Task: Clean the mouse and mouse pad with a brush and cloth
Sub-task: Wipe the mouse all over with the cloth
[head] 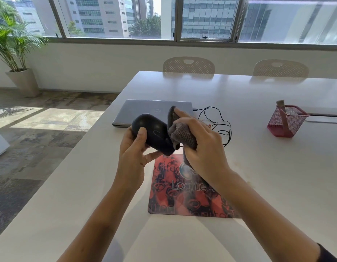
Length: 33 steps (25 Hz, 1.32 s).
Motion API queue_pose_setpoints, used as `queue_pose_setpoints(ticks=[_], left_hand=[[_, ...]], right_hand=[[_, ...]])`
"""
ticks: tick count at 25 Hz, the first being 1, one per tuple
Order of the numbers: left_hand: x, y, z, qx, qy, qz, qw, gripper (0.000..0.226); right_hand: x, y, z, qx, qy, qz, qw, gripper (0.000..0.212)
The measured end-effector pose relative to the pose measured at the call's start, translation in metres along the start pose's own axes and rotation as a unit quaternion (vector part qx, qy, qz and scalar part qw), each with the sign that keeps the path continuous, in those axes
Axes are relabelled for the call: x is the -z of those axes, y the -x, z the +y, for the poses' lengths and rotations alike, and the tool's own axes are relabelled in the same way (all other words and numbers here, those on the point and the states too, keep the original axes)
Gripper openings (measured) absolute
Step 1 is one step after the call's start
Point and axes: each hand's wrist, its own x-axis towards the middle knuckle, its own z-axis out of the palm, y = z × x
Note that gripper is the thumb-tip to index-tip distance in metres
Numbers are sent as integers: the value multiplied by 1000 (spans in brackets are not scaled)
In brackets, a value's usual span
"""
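At frame centre I see the left hand point(134, 148) gripping the black mouse point(154, 134), lifted above the table point(258, 176), thumb curled over its top. The right hand point(200, 146) clutches a grey cloth point(180, 134) pressed against the mouse's right side. Below the hands, the red mouse pad point(182, 195) lies flat on the table. Behind them lies a closed laptop point(143, 112). At right, the brush point(283, 116) stands in a red mesh holder point(286, 122).

The red and black mouse pad point(184, 188) carries the word "Logitech" in large pale letters, repeated fainter across its pattern. The laptop point(145, 112) lid's round logo is too small to read.
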Motion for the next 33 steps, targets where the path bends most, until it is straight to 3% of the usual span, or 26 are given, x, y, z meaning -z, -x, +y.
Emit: queue_pose_setpoints(ticks=[5, 12, 18, 25, 29, 33], left_hand=[[4, -2, 2, -17, -28, -6, 999, 22], [29, -20, 20, -2, 24, 102, 995, 31], [56, -73, 34, 79, 37, 143, 986, 15], [25, -114, -22, 247, -32, 147, 957, 11], [8, -128, -53, 252, -27, 136, 958, 18], [-5, -132, -70, 262, -110, 73, 956, 23]], right_hand=[[-3, -25, -1, 79, 21, -138, 987, 39], [15, 2, 29, 37, 58, -217, 974, 46], [30, 20, 44, -63, 67, -212, 973, 45], [31, 32, 37, -107, 67, -243, 962, 38], [28, 37, 35, -133, 76, -255, 955, 37], [27, 38, 34, -145, 77, -258, 952, 34]])
